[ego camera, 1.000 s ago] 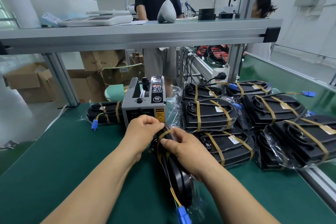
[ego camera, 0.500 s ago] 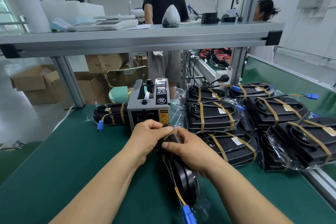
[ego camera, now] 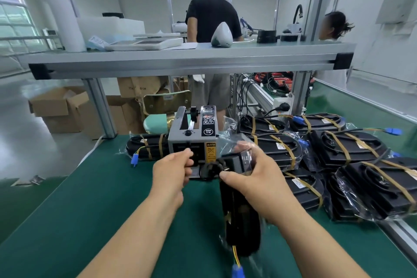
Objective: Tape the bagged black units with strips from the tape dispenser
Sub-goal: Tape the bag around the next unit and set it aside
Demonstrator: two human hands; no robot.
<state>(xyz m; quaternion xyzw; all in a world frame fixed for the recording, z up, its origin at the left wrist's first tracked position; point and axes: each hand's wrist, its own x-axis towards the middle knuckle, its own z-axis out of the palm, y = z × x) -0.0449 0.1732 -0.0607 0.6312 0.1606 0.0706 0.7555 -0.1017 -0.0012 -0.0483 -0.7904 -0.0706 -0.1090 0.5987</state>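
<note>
The grey tape dispenser (ego camera: pixel 193 133) stands at the middle of the green mat (ego camera: pixel 94 205). My left hand (ego camera: pixel 172 172) is at its front outlet with thumb and fingers curled together; no strip shows between them. My right hand (ego camera: pixel 256 179) grips the top of a bagged black unit (ego camera: pixel 242 221), which stands on edge just in front and to the right of the dispenser. The unit's yellow wires end in a blue connector (ego camera: pixel 238 272) near the bottom edge. Its clear bag is blurred around my fingers.
Several taped bagged units (ego camera: pixel 352 149) are piled to the right, up to the table's metal rail (ego camera: pixel 404 230). Another taped unit (ego camera: pixel 146 148) lies left of and behind the dispenser. An aluminium shelf (ego camera: pixel 180 61) spans overhead. Two people stand beyond it, beside cardboard boxes (ego camera: pixel 61 108).
My left hand left the unit and moved forward to the dispenser's outlet. My right hand shifted its grip and turned the unit a little. My head tilted up.
</note>
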